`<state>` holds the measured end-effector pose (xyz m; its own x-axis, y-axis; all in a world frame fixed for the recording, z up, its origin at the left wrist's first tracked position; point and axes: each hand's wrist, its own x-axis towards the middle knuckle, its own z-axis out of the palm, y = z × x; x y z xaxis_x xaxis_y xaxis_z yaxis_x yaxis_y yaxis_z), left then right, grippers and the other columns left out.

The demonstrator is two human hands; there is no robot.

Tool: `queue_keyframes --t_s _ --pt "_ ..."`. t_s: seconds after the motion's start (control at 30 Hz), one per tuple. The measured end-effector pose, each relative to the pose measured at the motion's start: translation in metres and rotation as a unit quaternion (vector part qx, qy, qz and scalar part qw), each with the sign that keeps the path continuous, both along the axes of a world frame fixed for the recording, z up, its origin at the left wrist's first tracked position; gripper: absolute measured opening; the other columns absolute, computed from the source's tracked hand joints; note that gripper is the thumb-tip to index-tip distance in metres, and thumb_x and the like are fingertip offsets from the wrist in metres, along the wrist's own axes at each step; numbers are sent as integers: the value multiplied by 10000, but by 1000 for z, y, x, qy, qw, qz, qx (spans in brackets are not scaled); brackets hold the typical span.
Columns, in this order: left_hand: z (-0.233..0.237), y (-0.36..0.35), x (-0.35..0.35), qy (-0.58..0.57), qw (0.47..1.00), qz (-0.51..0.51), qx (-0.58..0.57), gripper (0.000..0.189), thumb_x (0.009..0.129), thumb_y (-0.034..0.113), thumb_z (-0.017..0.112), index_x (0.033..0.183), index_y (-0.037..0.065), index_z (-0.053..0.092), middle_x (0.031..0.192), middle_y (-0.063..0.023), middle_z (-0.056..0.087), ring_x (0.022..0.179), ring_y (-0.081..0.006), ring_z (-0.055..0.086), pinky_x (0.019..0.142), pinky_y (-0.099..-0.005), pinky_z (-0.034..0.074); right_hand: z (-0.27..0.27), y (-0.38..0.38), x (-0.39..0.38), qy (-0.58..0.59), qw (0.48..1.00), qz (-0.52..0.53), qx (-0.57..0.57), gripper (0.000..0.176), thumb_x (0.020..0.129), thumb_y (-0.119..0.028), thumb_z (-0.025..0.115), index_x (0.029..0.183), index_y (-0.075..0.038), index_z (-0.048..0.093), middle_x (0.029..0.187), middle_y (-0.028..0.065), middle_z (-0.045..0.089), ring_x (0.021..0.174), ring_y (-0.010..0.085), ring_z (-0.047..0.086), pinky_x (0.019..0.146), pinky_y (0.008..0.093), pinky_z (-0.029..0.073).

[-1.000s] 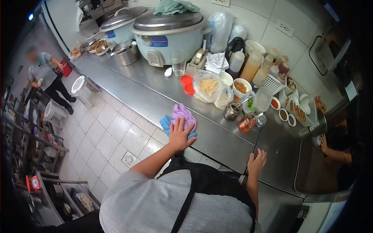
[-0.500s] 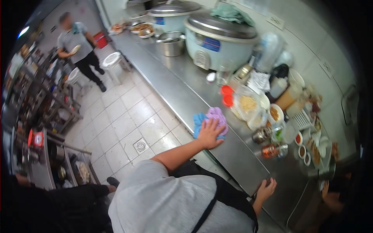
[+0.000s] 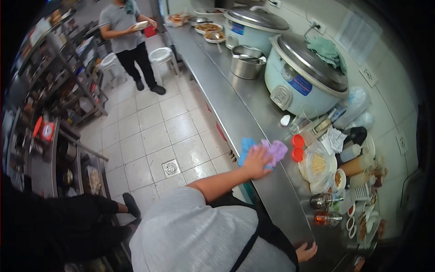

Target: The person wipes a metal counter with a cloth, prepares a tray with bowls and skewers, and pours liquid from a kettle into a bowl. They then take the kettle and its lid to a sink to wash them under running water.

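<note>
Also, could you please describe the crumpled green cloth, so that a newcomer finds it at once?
On the long steel counter stand two round pale-blue rice cookers. The crumpled green cloth lies on the steel lid of the nearer cooker. Unlike it, the blue cloth and purple cloth lie under the left hand.

the purple cloth [image 3: 277,152] looks matt, the counter [image 3: 222,88] smooth metal (softly glossy).
</note>
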<state>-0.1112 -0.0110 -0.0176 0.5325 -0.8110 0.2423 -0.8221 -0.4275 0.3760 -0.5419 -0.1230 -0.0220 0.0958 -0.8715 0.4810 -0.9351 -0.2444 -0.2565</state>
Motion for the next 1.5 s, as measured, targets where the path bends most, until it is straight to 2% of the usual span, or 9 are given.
queue_keyframes --t_s 0.27,0.37,0.43,0.5,0.7,0.97,1.13,1.27,1.5 --pt "5 17 160 -8 975 220 9 595 757 448 500 1261 155 381 1371 -171 186 1256 -379 158 995 -543 102 0 50 205 -51 976 189 99 447 708 -203 577 1118 -60 471 1210 195 379 1154 362 324 939 468 252" --pt "12 -14 173 1 986 159 56 626 775 455 468 1293 136 321 1389 -159 137 1269 -390 100 995 -552 89 1 58 260 41 978 168 119 484 715 -264 567 1148 -77 453 1230 173 372 1196 356 270 959 503 193" --pt "11 -42 174 25 994 18 100 626 792 452 440 1303 118 300 1387 -146 159 1277 -381 85 997 -553 81 12 56 284 71 977 137 145 491 727 -282 553 1163 -86 441 1240 157 370 1214 349 243 968 517 159" --pt "2 -74 183 29 995 -47 77 606 801 442 430 1297 116 309 1379 -131 192 1276 -367 101 994 -553 94 8 51 285 62 978 138 144 483 729 -273 552 1162 -86 445 1241 153 372 1211 350 250 970 506 163" --pt "2 -130 281 -12 994 74 75 566 800 443 430 1257 114 373 1341 -128 274 1260 -329 177 980 -536 153 2 47 280 33 980 147 130 452 725 -232 549 1140 -73 466 1239 151 391 1204 348 274 979 478 165" --pt "-5 -13 396 -59 964 249 67 549 799 458 406 1239 129 410 1319 -130 327 1232 -311 260 974 -495 197 2 49 281 38 982 136 128 441 710 -212 553 1120 -67 476 1245 137 394 1202 335 286 983 463 170" --pt "8 29 460 -53 917 389 70 541 789 462 421 1207 119 438 1243 -137 396 1154 -370 322 924 -530 229 6 51 282 30 982 135 125 441 691 -205 569 1101 -68 482 1235 142 399 1193 336 295 978 462 179" --pt "2 25 449 -57 918 387 60 542 776 443 448 1197 101 438 1218 -136 412 1146 -371 321 938 -538 209 3 49 281 24 984 139 111 449 678 -202 582 1095 -66 484 1221 144 407 1184 338 304 975 464 182" --pt "0 20 352 -116 971 209 -9 494 742 400 520 1123 88 482 1125 -140 467 1073 -346 379 876 -492 269 9 52 283 7 985 133 111 441 666 -211 599 1075 -78 502 1207 145 417 1174 338 317 968 466 195"
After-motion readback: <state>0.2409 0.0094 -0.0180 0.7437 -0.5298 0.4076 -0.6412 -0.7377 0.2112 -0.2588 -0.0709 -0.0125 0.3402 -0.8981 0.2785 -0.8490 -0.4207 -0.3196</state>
